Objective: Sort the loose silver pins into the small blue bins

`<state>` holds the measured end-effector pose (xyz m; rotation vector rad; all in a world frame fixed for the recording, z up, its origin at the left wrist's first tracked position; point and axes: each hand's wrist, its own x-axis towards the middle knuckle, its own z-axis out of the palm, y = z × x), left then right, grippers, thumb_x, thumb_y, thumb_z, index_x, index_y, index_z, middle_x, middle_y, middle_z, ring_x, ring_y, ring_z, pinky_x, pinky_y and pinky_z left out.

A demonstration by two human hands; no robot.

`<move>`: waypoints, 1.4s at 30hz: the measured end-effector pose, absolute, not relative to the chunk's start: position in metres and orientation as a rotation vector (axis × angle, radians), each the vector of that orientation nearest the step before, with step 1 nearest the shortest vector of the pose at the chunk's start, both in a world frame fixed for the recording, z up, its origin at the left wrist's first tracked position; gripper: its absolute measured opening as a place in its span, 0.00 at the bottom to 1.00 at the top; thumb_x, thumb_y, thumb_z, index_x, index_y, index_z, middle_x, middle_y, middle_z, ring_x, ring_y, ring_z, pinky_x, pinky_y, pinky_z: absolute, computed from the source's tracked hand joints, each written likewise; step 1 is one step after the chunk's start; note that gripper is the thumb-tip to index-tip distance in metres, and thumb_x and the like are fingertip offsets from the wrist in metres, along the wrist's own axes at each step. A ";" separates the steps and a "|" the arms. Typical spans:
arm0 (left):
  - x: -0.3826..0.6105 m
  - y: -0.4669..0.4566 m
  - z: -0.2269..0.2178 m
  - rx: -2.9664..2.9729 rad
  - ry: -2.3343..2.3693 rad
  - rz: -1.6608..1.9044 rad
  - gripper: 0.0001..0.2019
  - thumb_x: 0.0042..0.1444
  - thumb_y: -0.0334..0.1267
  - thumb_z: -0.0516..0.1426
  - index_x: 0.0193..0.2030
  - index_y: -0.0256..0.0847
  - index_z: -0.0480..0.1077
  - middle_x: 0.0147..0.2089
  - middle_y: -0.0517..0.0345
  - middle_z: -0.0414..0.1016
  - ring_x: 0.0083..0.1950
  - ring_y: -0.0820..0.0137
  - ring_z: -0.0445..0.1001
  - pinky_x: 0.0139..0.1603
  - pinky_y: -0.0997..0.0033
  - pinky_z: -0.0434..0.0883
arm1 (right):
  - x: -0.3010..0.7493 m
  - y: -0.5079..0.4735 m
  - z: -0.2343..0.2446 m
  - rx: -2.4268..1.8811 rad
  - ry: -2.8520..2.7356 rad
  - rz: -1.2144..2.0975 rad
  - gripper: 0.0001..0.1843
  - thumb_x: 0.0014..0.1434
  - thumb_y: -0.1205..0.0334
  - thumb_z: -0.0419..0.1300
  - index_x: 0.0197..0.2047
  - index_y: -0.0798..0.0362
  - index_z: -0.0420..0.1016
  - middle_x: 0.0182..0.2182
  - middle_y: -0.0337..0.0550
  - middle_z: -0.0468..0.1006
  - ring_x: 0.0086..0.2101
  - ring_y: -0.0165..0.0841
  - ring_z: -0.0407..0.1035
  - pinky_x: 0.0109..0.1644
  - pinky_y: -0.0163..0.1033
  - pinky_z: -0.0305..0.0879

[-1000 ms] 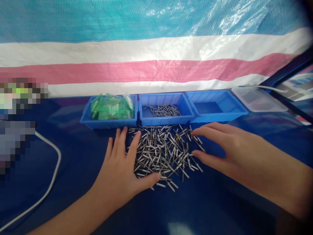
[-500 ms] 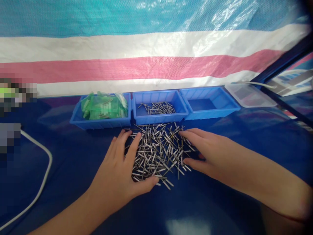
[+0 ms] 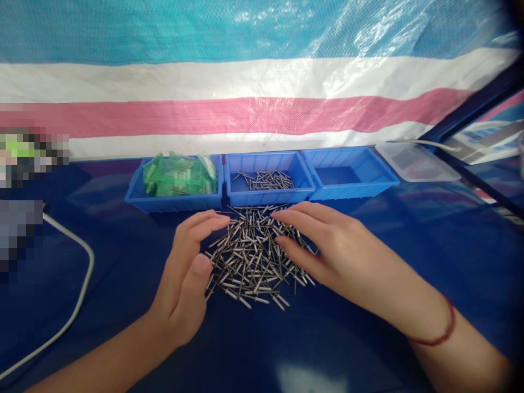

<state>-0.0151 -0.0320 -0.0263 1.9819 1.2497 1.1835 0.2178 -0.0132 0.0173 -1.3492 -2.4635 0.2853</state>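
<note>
Your left hand (image 3: 184, 278) open, cupped, holding nothing | pins (image 3: 251, 259) heaped between your hands on the blue table (image 3: 347, 338), before the middle bin (image 3: 268, 197) | your right hand (image 3: 327, 251) open, fingers flat on them | risk: uneven squeeze may scatter pins sideways.

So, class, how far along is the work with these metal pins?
Done: a few pins lie in the middle bin. In hand: the left hand and right hand cup the loose pile. Left: most pins are in that pile; the right bin holds none.
</note>
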 end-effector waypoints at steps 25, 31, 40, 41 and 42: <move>-0.012 -0.025 -0.018 2.230 1.137 0.825 0.06 0.63 0.36 0.53 0.42 0.42 0.70 0.39 0.58 0.74 0.44 0.68 0.70 0.44 0.67 0.64 | 0.193 -0.023 0.001 -0.885 -2.254 0.542 0.04 0.64 0.65 0.55 0.39 0.53 0.71 0.32 0.40 0.78 0.31 0.29 0.72 0.35 0.33 0.67; -0.011 -0.028 -0.013 2.162 1.062 0.870 0.05 0.63 0.32 0.52 0.38 0.41 0.69 0.37 0.59 0.73 0.42 0.70 0.70 0.43 0.69 0.64 | 0.190 -0.025 0.005 -0.856 -2.023 0.776 0.05 0.61 0.67 0.58 0.40 0.52 0.74 0.34 0.40 0.79 0.34 0.28 0.73 0.39 0.32 0.69; -0.010 -0.032 -0.010 2.157 1.056 1.011 0.04 0.60 0.29 0.55 0.39 0.42 0.67 0.37 0.60 0.73 0.43 0.71 0.71 0.45 0.70 0.66 | 0.175 -0.030 -0.005 -0.960 -1.480 1.150 0.06 0.55 0.62 0.65 0.29 0.52 0.72 0.26 0.37 0.72 0.27 0.26 0.68 0.29 0.31 0.68; -0.009 -0.032 -0.010 2.163 1.059 1.006 0.04 0.59 0.29 0.55 0.39 0.42 0.67 0.37 0.60 0.73 0.42 0.71 0.71 0.45 0.69 0.66 | 0.175 -0.030 -0.005 -0.966 -1.479 1.146 0.06 0.54 0.63 0.65 0.29 0.52 0.72 0.26 0.37 0.72 0.28 0.27 0.68 0.29 0.31 0.67; -0.009 -0.032 -0.011 2.168 1.066 1.003 0.04 0.59 0.30 0.56 0.39 0.42 0.67 0.37 0.60 0.73 0.42 0.70 0.71 0.45 0.69 0.66 | 0.174 -0.030 -0.004 -0.976 -1.480 1.135 0.05 0.54 0.63 0.65 0.29 0.52 0.73 0.27 0.38 0.72 0.28 0.27 0.68 0.29 0.31 0.67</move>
